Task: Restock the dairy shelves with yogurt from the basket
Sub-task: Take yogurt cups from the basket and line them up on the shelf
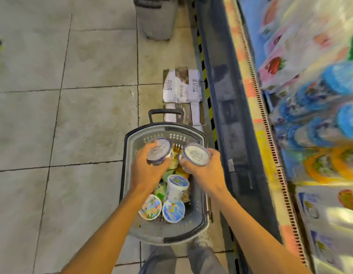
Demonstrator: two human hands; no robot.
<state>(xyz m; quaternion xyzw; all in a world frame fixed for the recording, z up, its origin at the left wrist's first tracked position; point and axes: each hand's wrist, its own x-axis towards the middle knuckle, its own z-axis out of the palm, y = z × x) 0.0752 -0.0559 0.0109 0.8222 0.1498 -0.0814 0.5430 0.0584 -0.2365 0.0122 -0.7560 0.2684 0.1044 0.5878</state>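
A grey shopping basket [132,194] stands on the floor tiles beside the chiller. Above its far half my left hand [146,169] grips a yogurt tub with a clear lid [160,150]. My right hand [203,171] grips a second clear-lidded yogurt tub [196,154]. Both tubs are held side by side above the basket's contents. Lower in the basket lie several more yogurt cups, among them a white cup on its side [176,187] and two foil-lidded cups [151,207] [173,210]. The dairy shelves [318,107] run along the right, blurred and full of packs and bottles.
Flattened cardboard boxes [181,91] lie on the floor just beyond the basket's raised handle [164,113]. A grey bin [157,16] stands farther off. The chiller's dark base [231,119] with a yellow-black striped edge runs beside the basket. My legs are below the basket.
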